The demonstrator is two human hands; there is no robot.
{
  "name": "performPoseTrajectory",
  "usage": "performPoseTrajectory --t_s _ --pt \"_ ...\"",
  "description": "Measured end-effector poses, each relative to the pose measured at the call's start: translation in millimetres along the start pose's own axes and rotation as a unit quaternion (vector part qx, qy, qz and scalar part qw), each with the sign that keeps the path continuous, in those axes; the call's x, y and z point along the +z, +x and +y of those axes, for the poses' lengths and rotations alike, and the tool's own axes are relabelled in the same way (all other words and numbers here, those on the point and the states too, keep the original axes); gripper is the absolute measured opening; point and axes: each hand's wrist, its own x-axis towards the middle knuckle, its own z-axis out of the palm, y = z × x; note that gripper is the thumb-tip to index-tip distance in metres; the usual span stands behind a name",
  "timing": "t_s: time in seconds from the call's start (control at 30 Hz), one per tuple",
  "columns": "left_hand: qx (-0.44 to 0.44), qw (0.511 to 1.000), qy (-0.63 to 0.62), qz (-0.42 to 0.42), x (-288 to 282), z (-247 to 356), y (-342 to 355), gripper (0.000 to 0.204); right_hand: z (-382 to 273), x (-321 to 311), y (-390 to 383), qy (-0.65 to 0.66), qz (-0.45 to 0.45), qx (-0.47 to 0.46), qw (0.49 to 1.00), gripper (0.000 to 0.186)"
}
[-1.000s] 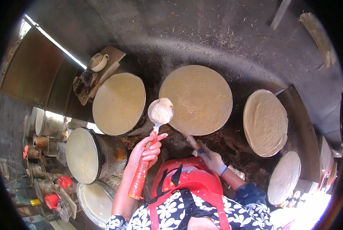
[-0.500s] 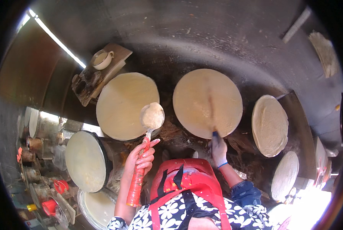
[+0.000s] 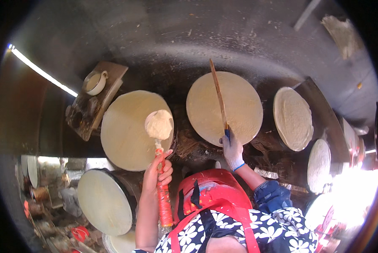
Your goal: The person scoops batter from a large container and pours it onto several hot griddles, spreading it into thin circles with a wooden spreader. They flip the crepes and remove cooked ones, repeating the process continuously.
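My left hand (image 3: 158,172) grips the red-wrapped handle of a ladle (image 3: 165,206). The ladle's bowl carries a thick heap of pale batter (image 3: 160,125) above the near right side of a round griddle (image 3: 128,126) with a cream-coloured surface. A grey-white glove covers my right hand (image 3: 233,152), which is closed around the blue end of a long, thin wooden spatula (image 3: 219,95). The spatula stands out across a second round griddle (image 3: 244,101) coated in a pale layer, its tip reaching past the far rim. Whether the blade touches the coating, I cannot tell.
On the right are a griddle with rough pale batter (image 3: 293,120) and another pale round (image 3: 319,165). A further griddle (image 3: 104,202) sits at lower left, above a pale-filled container (image 3: 120,241). A white cup (image 3: 96,83) rests on a wooden board (image 3: 111,92). A dark wall curves behind.
The wooden spatula, a blurred streak before, now shows sharply and leans left. The view has shifted, carrying the right-hand griddles upward and the lower-left one downward. Both hands keep their grips.
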Motion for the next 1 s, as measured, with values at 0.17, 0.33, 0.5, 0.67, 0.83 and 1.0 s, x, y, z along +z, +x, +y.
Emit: performPoseTrajectory --t_s 0.17,0.33,0.5,0.67,0.83,1.0 --pt "-0.027 0.996 0.082 -0.027 55.6 -12.8 87.2 0.033 8.1 -33.0 -38.9 0.017 -0.018 0.114 0.993 0.055" --pt "-0.042 0.989 0.134 -0.044 108.9 -45.8 160.4 0.026 9.7 -43.6 -56.2 -0.008 -0.025 0.17 0.985 0.057" --pt "0.003 0.985 0.175 -0.005 113.2 -79.8 213.1 0.023 15.3 -34.2 -67.4 0.003 -0.021 0.136 0.99 0.058" --pt "0.006 0.987 0.156 0.025 80.2 -73.8 214.9 0.024 6.0 -24.6 -78.0 -0.038 -0.131 0.123 0.983 0.061" --pt "0.017 0.983 0.169 0.075 72.7 -63.6 194.6 0.024 24.6 -26.3 -71.6 -0.088 -0.118 0.077 0.986 0.061" --pt "-0.006 0.985 0.16 0.063 63.7 -64.3 191.0 0.022 16.9 -20.0 -73.1 -0.062 -0.178 0.098 0.977 0.061"
